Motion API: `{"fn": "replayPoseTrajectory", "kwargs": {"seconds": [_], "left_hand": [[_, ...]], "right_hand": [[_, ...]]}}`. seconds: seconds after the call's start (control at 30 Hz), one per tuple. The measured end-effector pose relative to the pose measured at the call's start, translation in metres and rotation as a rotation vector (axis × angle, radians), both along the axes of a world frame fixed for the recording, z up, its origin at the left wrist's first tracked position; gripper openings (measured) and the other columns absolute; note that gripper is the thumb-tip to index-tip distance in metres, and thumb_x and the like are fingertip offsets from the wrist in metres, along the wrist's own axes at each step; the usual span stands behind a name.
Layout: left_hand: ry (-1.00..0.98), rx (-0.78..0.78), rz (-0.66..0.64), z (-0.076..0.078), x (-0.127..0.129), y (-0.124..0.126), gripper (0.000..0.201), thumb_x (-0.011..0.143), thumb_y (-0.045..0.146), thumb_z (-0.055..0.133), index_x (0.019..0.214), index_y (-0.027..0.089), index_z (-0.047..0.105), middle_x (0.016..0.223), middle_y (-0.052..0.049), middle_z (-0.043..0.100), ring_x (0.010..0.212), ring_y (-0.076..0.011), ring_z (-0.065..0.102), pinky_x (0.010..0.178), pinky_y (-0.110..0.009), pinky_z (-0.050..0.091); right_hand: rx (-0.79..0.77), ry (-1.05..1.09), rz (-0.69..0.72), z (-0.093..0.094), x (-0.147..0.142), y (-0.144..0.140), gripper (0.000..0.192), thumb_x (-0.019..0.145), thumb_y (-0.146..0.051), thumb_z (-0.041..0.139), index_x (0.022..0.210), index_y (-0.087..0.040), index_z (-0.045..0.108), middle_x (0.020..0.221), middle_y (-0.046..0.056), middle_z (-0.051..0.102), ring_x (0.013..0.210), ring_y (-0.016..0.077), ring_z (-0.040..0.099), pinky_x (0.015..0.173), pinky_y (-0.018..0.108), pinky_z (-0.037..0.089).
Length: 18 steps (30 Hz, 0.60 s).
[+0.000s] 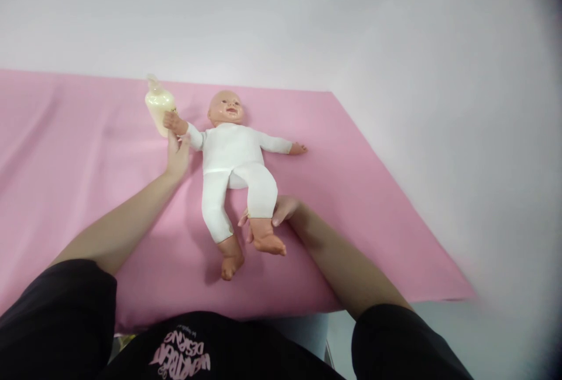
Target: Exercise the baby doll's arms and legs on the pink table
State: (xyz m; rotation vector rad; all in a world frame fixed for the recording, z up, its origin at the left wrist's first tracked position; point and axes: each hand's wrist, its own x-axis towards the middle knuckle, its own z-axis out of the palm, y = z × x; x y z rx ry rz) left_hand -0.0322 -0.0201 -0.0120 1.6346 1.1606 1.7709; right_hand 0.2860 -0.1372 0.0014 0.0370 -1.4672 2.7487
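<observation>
Baby doll [232,160] lying face up on a pink cloth [65,151], head away from the body, legs toward it, arms spread to either side. Dressed in a white one-piece suit; bare plastic at head, hands and feet. Probably light for its size, with a soft stuffed trunk and limp cloth limbs, so likely to sag and flop if lifted by one end alone. Hard parts likely smooth and a little slippery; cloth-covered parts likely to give under the fingers and offer better purchase. Best purchase, by that judgement, at the calf or thigh, the upper arm, or under the back and head together.

Left hand [177,157] stretched out just under the doll's wrist, fingers up against the doll's small hand and a pale yellowish baby bottle [158,109] standing just beyond it; impossible to tell whether closed on bottle, wrist, or merely touching. Bottle directly past the fingertips, doll's trunk off to the inner side of that hand.

Right hand [276,210] tucked beneath the doll's lower leg, fingers curled round the calf just above the foot, leg resting across them; grip loose-looking rather than clamped hard. Doll's body lying beyond and inward from this hand, other foot just beside it on the inner side.
</observation>
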Motion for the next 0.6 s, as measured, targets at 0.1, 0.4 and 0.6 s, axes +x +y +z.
{"fn": "replayPoseTrajectory", "kwargs": {"seconds": [0.1,0.4,0.6], "left_hand": [[0.251,0.097,-0.041,0.008,0.008,-0.014,0.069,0.093,0.073,0.056,0.141,0.025,0.051,0.143,-0.016,0.059,0.137,-0.0315,0.055,0.118,-0.050,0.043],[0.810,0.233,-0.192,0.025,0.017,-0.032,0.049,0.102,0.051,0.046,0.137,0.021,0.063,0.140,-0.017,0.064,0.136,-0.0344,0.054,0.118,-0.057,0.037],[0.844,0.222,-0.196,0.025,0.020,-0.034,0.041,0.102,0.041,0.049,0.135,0.023,0.065,0.141,-0.015,0.065,0.138,-0.0347,0.052,0.119,-0.059,0.035]], "right_hand": [[-0.033,0.103,-0.100,-0.010,0.004,0.002,0.062,0.074,-0.046,0.084,0.123,-0.013,0.065,0.099,0.014,0.080,0.083,0.0239,0.078,0.074,0.033,0.060],[-0.262,0.006,-0.801,-0.001,-0.002,0.011,0.044,0.092,-0.054,0.053,0.109,-0.015,0.062,0.071,0.001,0.061,0.064,0.0139,0.056,0.058,0.025,0.048],[-0.321,-0.165,-0.915,0.001,-0.005,0.013,0.037,0.097,-0.049,0.050,0.096,-0.015,0.064,0.070,0.002,0.062,0.060,0.0128,0.053,0.053,0.023,0.042]]}}
